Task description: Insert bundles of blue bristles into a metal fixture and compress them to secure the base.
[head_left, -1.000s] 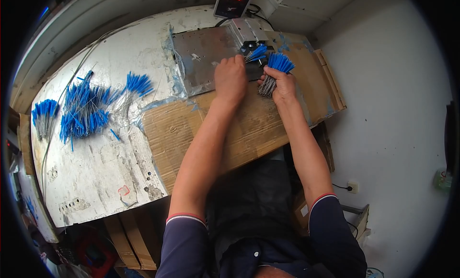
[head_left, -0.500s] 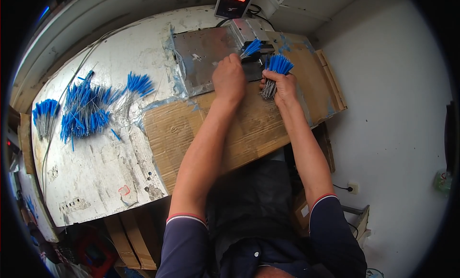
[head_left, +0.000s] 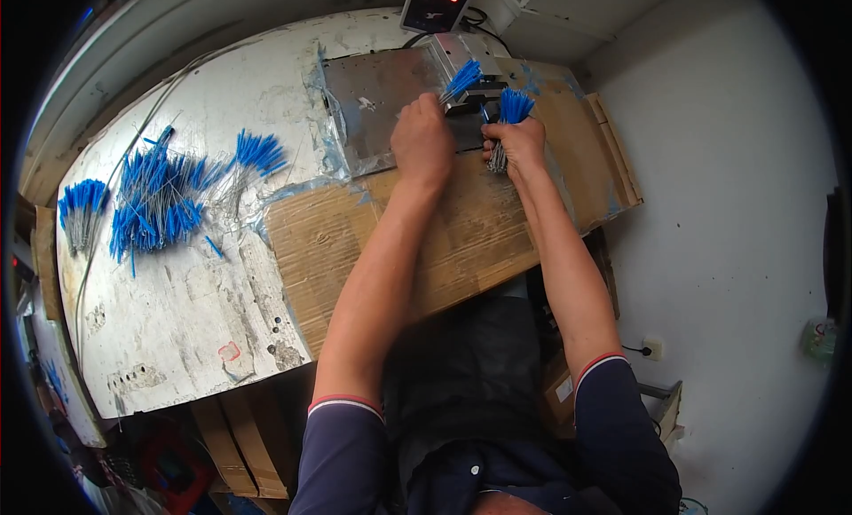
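My left hand [head_left: 422, 144] is closed around a small bunch of blue-tipped wires [head_left: 465, 77], above a dark metal plate [head_left: 377, 102]. Their blue ends point away to the upper right, close to a grey metal device [head_left: 461, 54]. In my right hand [head_left: 519, 145], the fingers wrap round a thicker bundle of blue-tipped wires [head_left: 515, 106]. Its blue ends stand up beyond the thumb, and thin grey wire ends stick out below the fist. That bundle sits just right of the device's black front part. The fingertips of my left hand are partly hidden.
A big heap of blue-tipped wires [head_left: 158, 200] lies at left, between two smaller bunches [head_left: 82, 206] [head_left: 257, 156]. Cardboard [head_left: 355, 249] covers the near table edge. A display box with red digits [head_left: 435, 7] stands at the back. A white wall [head_left: 710, 204] rises at right.
My right hand and its bundle have moved slightly away from me, and the bundle looks narrower. The bunch in my left hand has shifted slightly up. The display's digits have changed.
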`<state>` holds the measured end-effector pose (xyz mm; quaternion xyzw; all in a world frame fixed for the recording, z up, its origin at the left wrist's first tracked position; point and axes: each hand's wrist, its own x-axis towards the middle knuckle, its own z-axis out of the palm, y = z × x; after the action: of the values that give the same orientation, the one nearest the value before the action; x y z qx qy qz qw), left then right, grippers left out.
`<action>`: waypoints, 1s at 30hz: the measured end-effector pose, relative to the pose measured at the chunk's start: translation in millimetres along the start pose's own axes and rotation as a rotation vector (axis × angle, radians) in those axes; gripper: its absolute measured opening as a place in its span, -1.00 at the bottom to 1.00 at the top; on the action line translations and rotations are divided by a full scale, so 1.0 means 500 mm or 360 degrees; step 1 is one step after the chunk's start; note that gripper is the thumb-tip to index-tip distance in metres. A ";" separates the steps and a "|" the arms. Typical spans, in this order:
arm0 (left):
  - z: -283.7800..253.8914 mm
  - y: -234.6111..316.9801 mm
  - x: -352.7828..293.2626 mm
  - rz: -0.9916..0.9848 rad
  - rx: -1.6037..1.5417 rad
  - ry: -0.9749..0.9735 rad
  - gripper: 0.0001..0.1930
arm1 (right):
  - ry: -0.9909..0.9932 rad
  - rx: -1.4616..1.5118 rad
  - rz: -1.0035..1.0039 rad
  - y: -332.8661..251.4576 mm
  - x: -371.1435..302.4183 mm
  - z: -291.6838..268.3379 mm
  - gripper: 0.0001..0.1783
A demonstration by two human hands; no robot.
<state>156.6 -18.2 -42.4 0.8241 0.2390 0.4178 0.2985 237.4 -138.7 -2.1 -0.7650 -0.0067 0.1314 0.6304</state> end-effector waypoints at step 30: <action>0.001 0.005 -0.004 0.0300 0.0026 -0.0207 -0.95 | -0.0109 0.0471 -0.0050 0.045 -0.015 -0.045 -0.80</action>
<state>156.1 -21.3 -41.8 0.8708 0.1440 0.3877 0.2659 231.4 -166.5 -18.7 -0.6586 -0.0208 0.1471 0.7377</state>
